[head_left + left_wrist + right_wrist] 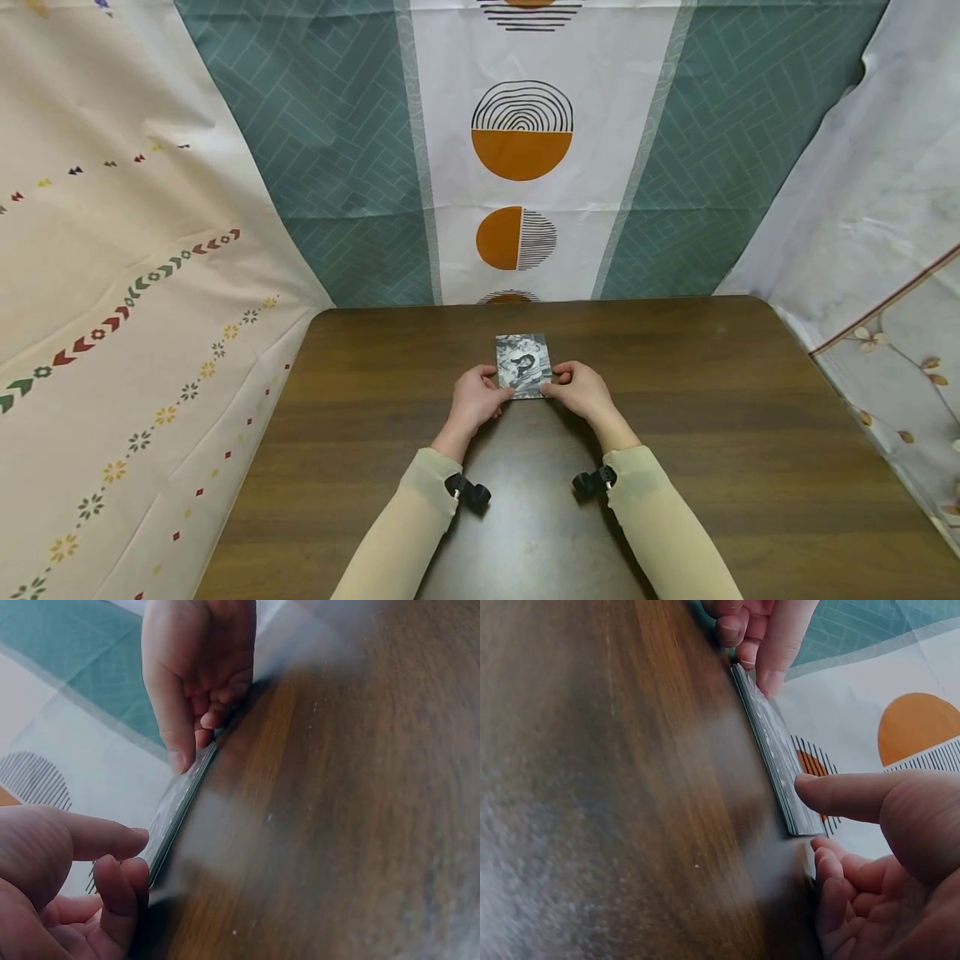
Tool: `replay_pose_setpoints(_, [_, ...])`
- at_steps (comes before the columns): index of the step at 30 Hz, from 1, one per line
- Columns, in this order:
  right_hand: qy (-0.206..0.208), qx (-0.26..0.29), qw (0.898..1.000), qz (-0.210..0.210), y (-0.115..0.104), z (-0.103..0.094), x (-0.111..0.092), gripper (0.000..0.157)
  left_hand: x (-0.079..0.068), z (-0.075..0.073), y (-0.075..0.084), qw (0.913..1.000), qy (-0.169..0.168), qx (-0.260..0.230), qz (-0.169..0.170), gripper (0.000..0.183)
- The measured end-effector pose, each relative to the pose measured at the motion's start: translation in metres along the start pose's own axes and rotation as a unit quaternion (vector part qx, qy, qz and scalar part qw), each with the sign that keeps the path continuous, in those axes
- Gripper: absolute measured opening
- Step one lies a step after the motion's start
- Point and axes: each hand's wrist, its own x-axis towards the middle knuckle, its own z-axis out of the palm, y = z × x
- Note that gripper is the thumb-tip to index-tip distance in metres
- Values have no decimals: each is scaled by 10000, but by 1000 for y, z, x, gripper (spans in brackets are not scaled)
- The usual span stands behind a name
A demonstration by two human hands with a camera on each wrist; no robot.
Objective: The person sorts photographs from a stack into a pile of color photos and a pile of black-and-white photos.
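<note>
We see a small stack [523, 362] close to the far edge of a brown wooden bench [360, 450], about midway between its two far corners. Its top face carries a grey, black and white print with a dark figure near the middle; in both wrist views we make out several thin layers along its near edge. The left hand [476, 396] holds the stack at its left side, thumb on the near left corner; the right hand [585, 392] holds it opposite, thumb on the near right corner. Both hands are thus narrowed on the stack, which lies between them; whether it rests fully on the bench we cannot tell. Pale sleeves [408, 529] reach in over the near edge, with a black camera at the left wrist [474, 495] and another at the right wrist [592, 482]. Beyond the far edge hangs a teal and white cloth [322, 158]; a cream cloth [82, 283] flanks the left edge, and a white cloth [862, 192] the right.
</note>
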Motion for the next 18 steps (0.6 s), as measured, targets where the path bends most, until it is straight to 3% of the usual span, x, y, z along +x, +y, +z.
replay_pose_setpoints(18, [-146, 155, 9998, -56, 0, 2, -2, 55, 0, 1, -2, 9997, 47, 234, 84, 59])
